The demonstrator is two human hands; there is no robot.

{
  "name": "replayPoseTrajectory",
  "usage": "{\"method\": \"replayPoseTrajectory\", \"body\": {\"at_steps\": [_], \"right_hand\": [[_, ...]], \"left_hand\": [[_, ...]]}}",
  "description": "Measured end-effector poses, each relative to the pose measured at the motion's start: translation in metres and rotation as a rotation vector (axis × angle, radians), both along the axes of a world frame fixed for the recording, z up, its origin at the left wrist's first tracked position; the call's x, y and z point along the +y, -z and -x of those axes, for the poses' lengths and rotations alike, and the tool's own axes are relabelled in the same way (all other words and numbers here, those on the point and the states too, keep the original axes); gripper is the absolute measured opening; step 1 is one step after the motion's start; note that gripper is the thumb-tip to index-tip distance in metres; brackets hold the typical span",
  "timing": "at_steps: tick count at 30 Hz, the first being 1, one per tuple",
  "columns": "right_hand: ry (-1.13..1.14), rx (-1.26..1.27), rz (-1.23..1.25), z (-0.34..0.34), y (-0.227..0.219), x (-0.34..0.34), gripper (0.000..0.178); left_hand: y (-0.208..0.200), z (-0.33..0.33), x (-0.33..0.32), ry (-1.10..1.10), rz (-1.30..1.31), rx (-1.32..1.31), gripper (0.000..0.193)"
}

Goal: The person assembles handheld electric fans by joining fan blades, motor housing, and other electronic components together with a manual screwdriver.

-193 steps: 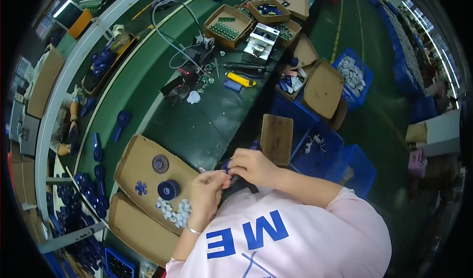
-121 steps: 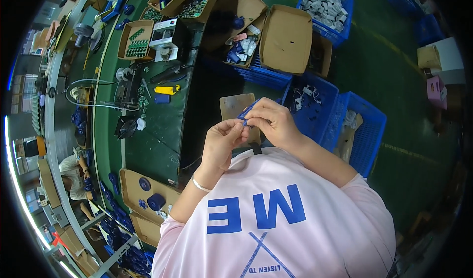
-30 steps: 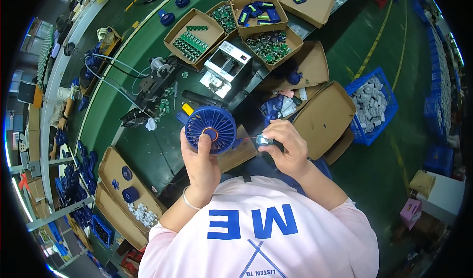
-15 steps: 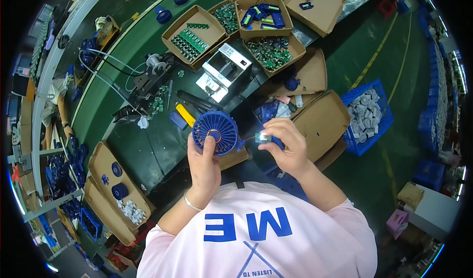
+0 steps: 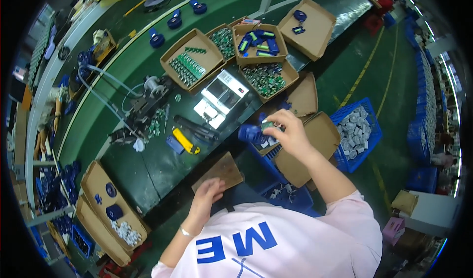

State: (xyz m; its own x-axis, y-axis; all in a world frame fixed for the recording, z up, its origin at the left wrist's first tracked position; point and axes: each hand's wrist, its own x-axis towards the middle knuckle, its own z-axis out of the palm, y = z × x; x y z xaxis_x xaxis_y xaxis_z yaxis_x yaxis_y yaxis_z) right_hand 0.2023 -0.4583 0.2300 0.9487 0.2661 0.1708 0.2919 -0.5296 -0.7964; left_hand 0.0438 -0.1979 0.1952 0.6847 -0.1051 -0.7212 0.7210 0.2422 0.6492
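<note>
My right hand [image 5: 290, 132] pinches a small green circuit board [image 5: 267, 126] between thumb and fingertips. Just left of it is a blue fan part [image 5: 250, 133], smeared by motion; whether a wire joins it to the board cannot be seen. My left hand [image 5: 209, 195] holds nothing, its fingers loosely extended over a brown board [image 5: 219, 172] at the bench edge. Up the green bench from it lie a yellow-handled tool [image 5: 185, 141] and a small blue block [image 5: 174, 144].
A lit white device [image 5: 221, 98] stands mid-bench, with cardboard boxes of circuit boards [image 5: 194, 56] and blue parts [image 5: 258, 44] behind. At right is a blue crate of white parts [image 5: 354, 132]. A wire-feeding machine [image 5: 148, 98] and an open carton [image 5: 106, 214] are at left.
My left hand has let go of the blue fan and dropped toward me. The right hand still pinches the circuit board, and the fan is now beside it, further right.
</note>
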Motion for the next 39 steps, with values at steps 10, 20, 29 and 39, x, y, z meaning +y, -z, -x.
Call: {"method": "replayPoseTrajectory", "body": {"at_steps": [10, 20, 29, 39], "right_hand": [[0.690, -0.393, 0.440, -0.213, 0.037, -0.158, 0.018], [0.431, -0.136, -0.316, 0.079, 0.144, 0.067, 0.012], [1.368, 1.001, 0.104, 0.558, 0.257, 0.117, 0.016], [1.181, 0.869, 0.547, 0.795, 0.361, 0.312, 0.019]], "left_hand": [[0.024, 0.049, 0.044, -0.113, -0.197, 0.179, 0.030], [0.031, 0.008, 0.032, 0.354, -0.158, 0.144, 0.031], [0.097, 0.012, 0.058, 0.921, -0.306, 0.096, 0.029], [0.098, 0.116, -0.062, 1.426, -0.008, 0.080, 0.027]]}}
